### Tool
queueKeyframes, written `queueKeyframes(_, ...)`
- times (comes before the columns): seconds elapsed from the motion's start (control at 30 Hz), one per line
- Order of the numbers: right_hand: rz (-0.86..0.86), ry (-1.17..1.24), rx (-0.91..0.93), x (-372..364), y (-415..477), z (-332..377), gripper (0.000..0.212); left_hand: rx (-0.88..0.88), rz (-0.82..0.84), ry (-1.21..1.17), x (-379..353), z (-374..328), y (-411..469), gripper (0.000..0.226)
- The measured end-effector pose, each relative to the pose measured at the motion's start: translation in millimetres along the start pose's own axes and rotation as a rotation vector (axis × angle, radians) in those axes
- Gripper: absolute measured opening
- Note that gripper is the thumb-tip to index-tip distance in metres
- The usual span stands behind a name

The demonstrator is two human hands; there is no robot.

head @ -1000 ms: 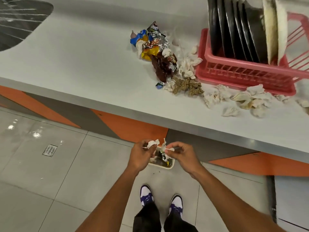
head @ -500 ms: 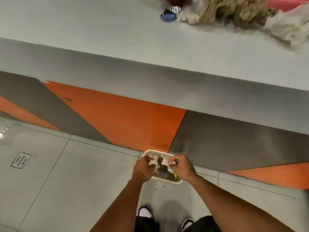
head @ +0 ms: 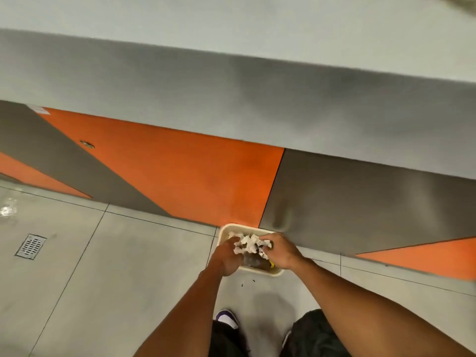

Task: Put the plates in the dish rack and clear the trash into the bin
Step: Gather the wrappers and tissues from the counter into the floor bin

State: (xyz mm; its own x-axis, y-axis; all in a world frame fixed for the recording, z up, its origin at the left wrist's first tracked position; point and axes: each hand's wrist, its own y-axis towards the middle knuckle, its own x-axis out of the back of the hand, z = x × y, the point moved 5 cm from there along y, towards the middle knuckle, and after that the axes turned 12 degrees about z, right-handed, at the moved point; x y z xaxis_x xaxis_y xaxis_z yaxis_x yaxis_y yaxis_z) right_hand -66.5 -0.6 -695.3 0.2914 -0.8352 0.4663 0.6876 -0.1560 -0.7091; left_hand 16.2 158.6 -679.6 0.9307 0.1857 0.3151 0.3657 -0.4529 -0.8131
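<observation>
Head view: a wad of crumpled paper [head: 247, 244] is held over the open mouth of the bin [head: 244, 226], which is set on the floor [head: 128, 266] against the orange and grey panel below the table [head: 231, 16]. The wad is gripped from both sides. The fingers of the left hand [head: 226, 257] are curled onto its left edge and those of the right hand [head: 282, 251] are closed round its right edge, so the paper is squeezed between the two hands. Darker trash [head: 253, 260] (with a yellow scrap) is seen lower in the bin. No plates or dish rack are in view.

The step in hand is judged to be the drop of this handful. It is best done with the wad brought down inside the rim and both sets of fingers opened together, since light, loose paper is easily scattered by a high release (a few dark crumbs [head: 247, 282] are seen on the floor just in front of the bin). The bin looks small, so the wad should be centred and pressed down lightly if any of it is left perched on the rim. Palms should be checked for clinging shreds.
</observation>
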Motion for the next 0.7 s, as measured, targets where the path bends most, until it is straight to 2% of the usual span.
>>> queueKeyframes(0.17,-0.114,0.086,0.046,42.0,-89.4,48.6,0.022,-0.135,-0.160,-0.243,17.5,-53.1,-86.9,0.039)
queueKeyframes(0.33,-0.240,0.281,0.183,91.8,-217.2,110.8,0.015,-0.250,-0.315,-0.503,28.1,-110.1,-207.5,0.023)
queueKeyframes(0.53,-0.267,0.408,0.328,159.8,-366.5,173.3,0.020,-0.427,-0.411,-0.485,45.0,-198.0,-353.0,0.021)
queueKeyframes(0.7,-0.327,0.482,0.442,209.1,-458.3,197.8,0.021,-0.660,-0.393,-0.417,57.4,-283.1,-453.7,0.020)
